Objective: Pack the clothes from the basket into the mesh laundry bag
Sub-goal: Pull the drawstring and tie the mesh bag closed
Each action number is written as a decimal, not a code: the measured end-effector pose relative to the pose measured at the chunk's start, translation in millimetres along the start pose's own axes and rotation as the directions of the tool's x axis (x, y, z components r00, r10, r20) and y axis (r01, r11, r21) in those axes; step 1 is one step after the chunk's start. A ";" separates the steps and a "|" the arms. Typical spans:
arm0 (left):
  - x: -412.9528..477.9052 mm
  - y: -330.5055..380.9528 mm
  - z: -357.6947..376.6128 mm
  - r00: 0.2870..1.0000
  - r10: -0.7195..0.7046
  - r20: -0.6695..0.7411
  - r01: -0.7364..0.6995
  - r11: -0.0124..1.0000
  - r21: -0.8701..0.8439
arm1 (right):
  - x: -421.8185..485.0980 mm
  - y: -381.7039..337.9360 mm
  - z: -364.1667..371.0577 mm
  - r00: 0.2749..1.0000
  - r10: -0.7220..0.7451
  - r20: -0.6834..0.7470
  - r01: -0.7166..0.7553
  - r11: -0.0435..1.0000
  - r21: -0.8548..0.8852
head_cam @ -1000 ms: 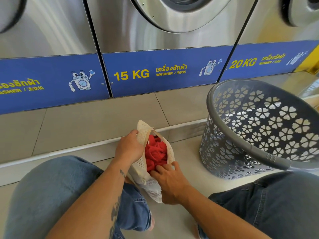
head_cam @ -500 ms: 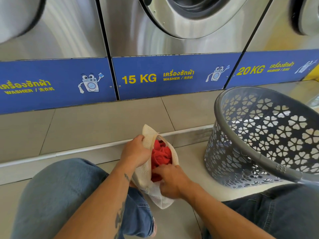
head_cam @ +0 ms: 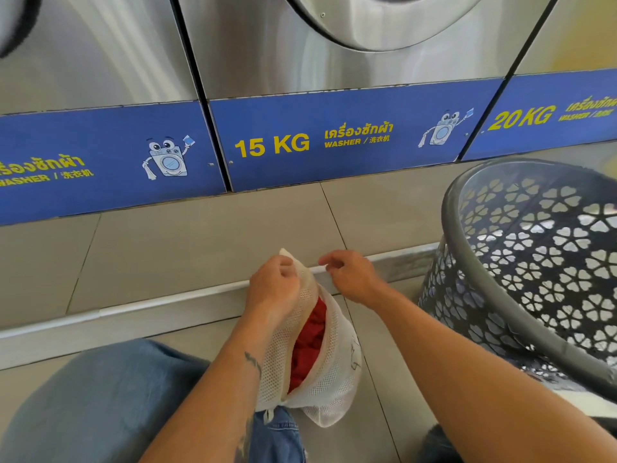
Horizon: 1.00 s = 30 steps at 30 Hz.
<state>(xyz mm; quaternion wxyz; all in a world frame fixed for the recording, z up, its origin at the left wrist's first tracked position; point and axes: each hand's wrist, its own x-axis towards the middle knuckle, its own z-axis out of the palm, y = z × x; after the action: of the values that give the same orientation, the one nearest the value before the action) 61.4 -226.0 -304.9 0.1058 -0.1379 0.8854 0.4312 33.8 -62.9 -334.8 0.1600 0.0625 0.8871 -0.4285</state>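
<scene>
The white mesh laundry bag point(head_cam: 334, 379) hangs between my knees with its side slit open. Red clothing point(head_cam: 310, 339) fills the opening. My left hand point(head_cam: 275, 284) grips the bag's top corner and holds it up. Just right of that corner is my right hand point(head_cam: 350, 275), outside the bag, with its fingers loosely curled and nothing visible between them. The grey laundry basket point(head_cam: 450, 212), with flower-shaped cut-outs, stands tilted at the right, an arm's width from the bag. I see no clothes through its visible walls.
Steel washers with blue "15 KG" and "20 KG" panels point(head_cam: 334, 142) face me above a tiled step point(head_cam: 200, 248). My knees in blue jeans point(head_cam: 100, 402) flank the bag. Bare floor tiles lie between the bag and the basket.
My right hand has come out of the bag's opening and risen to beside the top corner. My left hand has lifted the bag higher, and the opening has narrowed over the red clothing.
</scene>
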 end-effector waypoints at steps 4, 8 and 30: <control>10.1 -4.7 12.2 1.000 -0.012 -0.017 0.013 1.000 0.026 | 31.3 -2.0 17.2 0.996 0.014 0.089 -0.020 0.998 0.064; 18.3 -3.4 13.0 0.999 -0.022 -0.026 0.023 0.998 0.055 | 51.8 7.8 33.6 0.981 -0.054 0.185 0.029 0.991 0.132; 18.4 -27.4 32.7 0.959 0.022 0.282 -0.041 0.997 0.060 | -5.0 12.7 8.3 0.990 -0.143 0.020 0.143 0.990 -0.017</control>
<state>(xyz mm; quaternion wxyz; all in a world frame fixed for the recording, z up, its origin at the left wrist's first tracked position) 55.5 -219.1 -350.5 0.2281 -0.0575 0.8771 0.4188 43.6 -61.2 -347.3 0.1379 -0.0068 0.8917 -0.4310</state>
